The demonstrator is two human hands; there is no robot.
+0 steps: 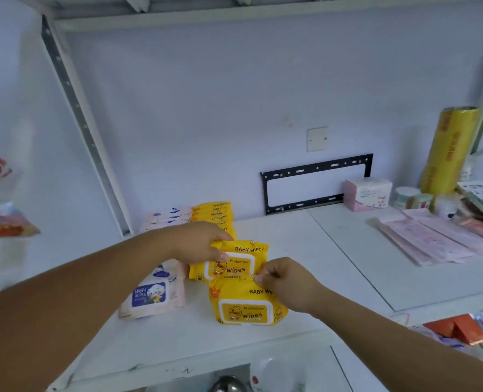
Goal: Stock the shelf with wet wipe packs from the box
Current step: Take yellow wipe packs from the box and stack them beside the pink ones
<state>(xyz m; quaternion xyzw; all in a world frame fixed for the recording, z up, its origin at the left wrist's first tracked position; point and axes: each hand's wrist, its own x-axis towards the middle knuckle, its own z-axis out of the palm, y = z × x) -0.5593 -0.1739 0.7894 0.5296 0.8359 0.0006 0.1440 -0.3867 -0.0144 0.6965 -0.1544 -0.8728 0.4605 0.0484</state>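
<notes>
Two yellow wipe packs lie on the white shelf (305, 250), one just behind the other. Both lie flat with the lid side up. Their long side runs from left to right, and the top edge points to the back wall, so the words read the right way up.

The far yellow pack (243, 260) says "BABY WIPES" on top, then "Runbeimian" and "Wipes" on the lid, with a duck picture and "80" in the low left corner. The left grip (197, 241) holds this pack at its top left corner, with the fingers curled over the edge and the thumb on the front.

The near yellow pack (246, 308) says "BABY W", and the rest is hidden by the hand. Its lid says "Wipes" too. The small word above it is too blurry to read. The right grip (285, 281) pinches the top edge of this pack, where it meets the far pack.

To the left lies a pink pack (152, 297) with a blue lid that says "BABY WIPES". It is turned a little.

At the back stand a row of yellow packs (216, 213) with "BABY WIPES" on their top edges, and a row of pink packs (169, 216) beside them.

Far to the right stands a tall yellow roll (449, 148) with red writing that is too blurry to read.
</notes>
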